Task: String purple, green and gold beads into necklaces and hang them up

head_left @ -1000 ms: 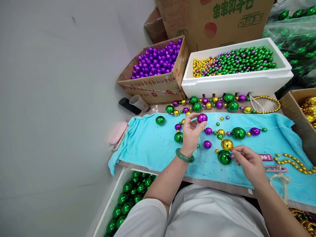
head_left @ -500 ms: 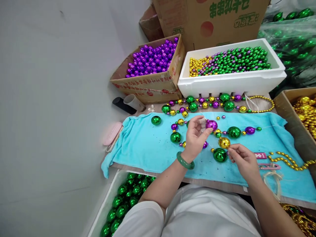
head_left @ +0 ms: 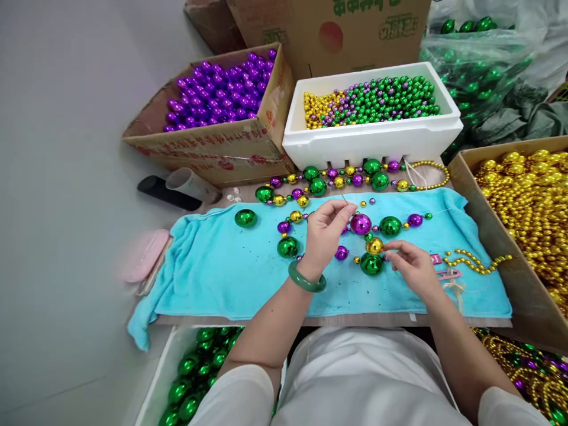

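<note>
My left hand point(head_left: 326, 228), with a green bangle point(head_left: 307, 278) at the wrist, pinches a thin needle point(head_left: 344, 199) between thumb and fingers. Right beside those fingertips is a large purple bead point(head_left: 360, 224). My right hand point(head_left: 410, 266) reaches in from the right, thumb and forefinger slightly apart at the edge of a gold bead point(head_left: 375, 246). Just below it lies a large green bead point(head_left: 371, 264). The bead strand point(head_left: 390, 226) of green, purple and gold lies on the blue towel point(head_left: 248, 266); my left hand hides part of it.
Behind the towel lies another bead strand point(head_left: 318, 187). A carton of purple beads point(head_left: 217, 89) and a white foam box point(head_left: 373, 142) stand at the back. Gold beads fill a carton point(head_left: 523, 225) at right. A loose green bead point(head_left: 245, 218) and pink cutter point(head_left: 449, 274) rest on the towel.
The view has shifted, showing more of the right side. My left fingers now hold the needle upward, beside the purple bead. My right fingers have loosened near the gold bead.
</note>
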